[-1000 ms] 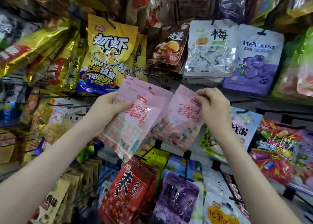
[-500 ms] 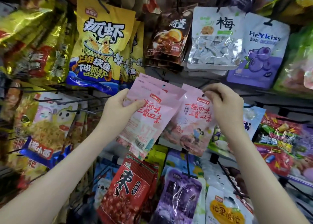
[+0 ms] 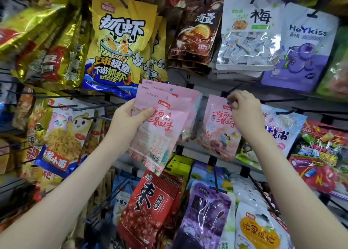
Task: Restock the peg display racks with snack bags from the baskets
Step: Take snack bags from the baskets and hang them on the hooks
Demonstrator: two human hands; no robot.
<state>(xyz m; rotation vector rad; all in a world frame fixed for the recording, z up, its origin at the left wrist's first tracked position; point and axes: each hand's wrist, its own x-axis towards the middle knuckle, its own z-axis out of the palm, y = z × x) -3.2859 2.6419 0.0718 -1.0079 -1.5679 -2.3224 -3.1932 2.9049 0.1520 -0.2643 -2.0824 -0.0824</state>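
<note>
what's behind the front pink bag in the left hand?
More of the same pink bags: at least two top edges fan out behind the front pink bag, all gripped together by the left hand. Their lower parts are covered, so the exact count cannot be told.

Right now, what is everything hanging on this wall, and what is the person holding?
pink stack: at least three, pink, held at centre
single pink bag: one, pink, middle row, right of the stack
shrimp bags: several, yellow, top row
brown bags: stack, dark brown, top centre
plum bags: stack, white, top right
HeYkiss bag: one showing, purple, top right
date bags: stack, red, bottom centre
left hand: one, grips the pink stack
right hand: one, pinches the single pink bag's top
</note>
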